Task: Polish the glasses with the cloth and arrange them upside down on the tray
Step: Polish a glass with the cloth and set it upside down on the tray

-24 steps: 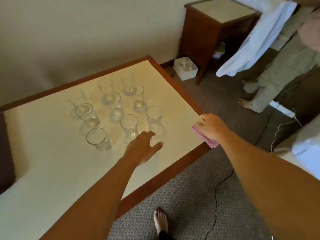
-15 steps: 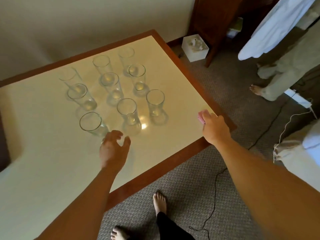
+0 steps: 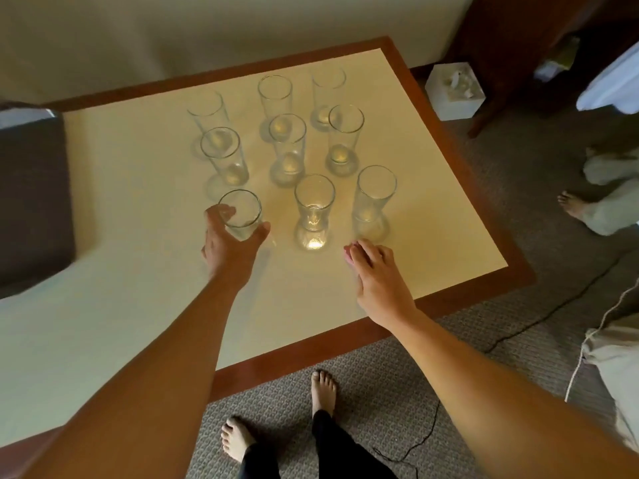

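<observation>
Several clear tall glasses stand upright, mouths up, on the cream table top (image 3: 138,188). My left hand (image 3: 230,242) curls its fingers and thumb around the nearest left glass (image 3: 240,212). My right hand (image 3: 375,274) lies over a pink cloth (image 3: 349,252), of which only a small edge shows at the fingertips, just in front of the near right glass (image 3: 375,198). Another glass (image 3: 314,205) stands between my two hands. No tray is in view.
The table has a brown wooden border (image 3: 491,216). A dark cushion (image 3: 31,198) sits at its left edge. On the carpet are a white tissue box (image 3: 453,91), a dark wooden cabinet (image 3: 511,36), a cable (image 3: 539,319), another person's bare feet (image 3: 574,205), and my own feet (image 3: 323,392).
My left hand moved forward and closed around the nearest left glass. My right hand slid with the pink cloth from the table's right edge inward, to just before the glasses.
</observation>
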`<state>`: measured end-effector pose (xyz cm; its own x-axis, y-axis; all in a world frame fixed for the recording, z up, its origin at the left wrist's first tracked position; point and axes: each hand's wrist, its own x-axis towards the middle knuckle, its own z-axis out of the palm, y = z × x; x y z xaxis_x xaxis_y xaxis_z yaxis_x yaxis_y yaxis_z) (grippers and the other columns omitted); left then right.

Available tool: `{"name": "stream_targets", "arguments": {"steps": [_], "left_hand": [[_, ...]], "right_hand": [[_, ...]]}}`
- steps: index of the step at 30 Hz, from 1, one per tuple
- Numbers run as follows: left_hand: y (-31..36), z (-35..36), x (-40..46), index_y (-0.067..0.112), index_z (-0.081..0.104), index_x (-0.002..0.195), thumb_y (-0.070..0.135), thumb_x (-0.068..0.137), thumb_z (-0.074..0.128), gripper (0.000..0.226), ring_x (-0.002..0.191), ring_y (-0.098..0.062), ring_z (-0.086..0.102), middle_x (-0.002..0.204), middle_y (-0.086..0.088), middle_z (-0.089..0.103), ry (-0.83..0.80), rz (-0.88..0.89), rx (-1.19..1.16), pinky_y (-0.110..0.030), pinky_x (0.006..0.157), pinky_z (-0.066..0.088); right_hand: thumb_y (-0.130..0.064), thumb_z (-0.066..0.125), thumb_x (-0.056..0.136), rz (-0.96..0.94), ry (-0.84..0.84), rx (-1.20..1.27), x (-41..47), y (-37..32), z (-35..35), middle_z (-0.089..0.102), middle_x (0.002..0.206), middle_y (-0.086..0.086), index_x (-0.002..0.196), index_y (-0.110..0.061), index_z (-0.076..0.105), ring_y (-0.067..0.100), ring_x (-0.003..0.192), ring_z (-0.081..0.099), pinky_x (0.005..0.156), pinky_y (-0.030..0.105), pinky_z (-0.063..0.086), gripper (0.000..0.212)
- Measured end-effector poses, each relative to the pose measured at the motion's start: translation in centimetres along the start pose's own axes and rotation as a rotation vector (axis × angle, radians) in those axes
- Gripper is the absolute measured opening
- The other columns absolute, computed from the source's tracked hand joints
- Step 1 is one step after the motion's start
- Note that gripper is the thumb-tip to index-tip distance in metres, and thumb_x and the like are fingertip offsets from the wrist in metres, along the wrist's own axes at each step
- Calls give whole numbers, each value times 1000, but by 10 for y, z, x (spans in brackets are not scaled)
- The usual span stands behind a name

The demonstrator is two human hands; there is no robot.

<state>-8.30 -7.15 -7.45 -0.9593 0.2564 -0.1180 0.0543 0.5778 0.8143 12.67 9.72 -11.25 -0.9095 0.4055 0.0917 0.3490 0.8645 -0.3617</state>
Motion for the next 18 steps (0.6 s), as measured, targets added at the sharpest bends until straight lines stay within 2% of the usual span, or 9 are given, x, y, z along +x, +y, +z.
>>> {"name": "stream_targets", "arguments": {"steps": [3,5,7,8,10,12,15,16,18], "left_hand": [[0,-5,-3,20,47,129,41,81,88,67,111,-17,61,121,6,66,-51,-98,-139,-35,95,46],[5,-13,-11,22,50,125,47,81,88,64,99,-17,66,109,-2,70,-61,-208,-328,-31,85,47],[12,-27,-18,23,56,121,51,79,86,59,88,-18,66,102,-4,68,-67,-359,-547,-34,79,50],[15,-36,-22,22,58,119,49,82,83,52,85,-20,65,103,-5,66,-73,-431,-635,-35,76,51],[25,-58,-30,20,61,116,42,94,72,33,80,-23,61,106,-9,62,-96,-526,-743,-36,69,53],[34,-79,-36,18,62,116,41,97,64,30,70,-21,58,110,-11,56,-130,-538,-788,-35,60,52],[54,-107,-44,16,61,128,70,79,66,73,87,-25,69,122,-13,57,-122,-495,-819,-40,69,59],[59,-116,-45,19,58,134,81,76,64,86,105,-28,70,129,-11,59,-88,-484,-811,-45,80,61],[68,-137,-46,25,47,138,86,84,51,82,128,-31,59,139,-8,56,13,-459,-781,-54,102,54]], "right_hand": [[11,55,87,47,-8,160,6,-14,7,56,138,12,132,-6,60,32,118,51,101,40,54,49],[11,46,94,59,-42,390,14,-43,3,58,137,10,135,-5,61,18,114,59,99,25,53,46],[-1,45,104,152,-83,693,21,-88,-13,62,131,2,137,-17,60,4,77,64,68,12,54,40],[-10,45,107,200,-86,864,25,-111,-22,65,122,1,135,-30,60,3,58,59,51,17,50,38],[-19,43,109,245,-45,1095,42,-153,-43,71,104,2,130,-47,55,12,47,57,44,31,48,38],[-16,41,109,156,18,1088,69,-187,-55,71,102,0,140,-35,53,15,79,71,68,32,58,38],[-21,40,109,60,-29,1074,97,-230,-66,60,127,-14,148,-19,47,-15,116,57,92,6,45,39],[-29,37,110,6,-40,1019,93,-242,-65,51,144,-11,154,-21,38,-16,127,49,101,9,43,45],[-47,24,108,-167,-74,867,65,-259,-58,19,170,-6,163,-28,11,5,154,22,124,32,30,59]]}}
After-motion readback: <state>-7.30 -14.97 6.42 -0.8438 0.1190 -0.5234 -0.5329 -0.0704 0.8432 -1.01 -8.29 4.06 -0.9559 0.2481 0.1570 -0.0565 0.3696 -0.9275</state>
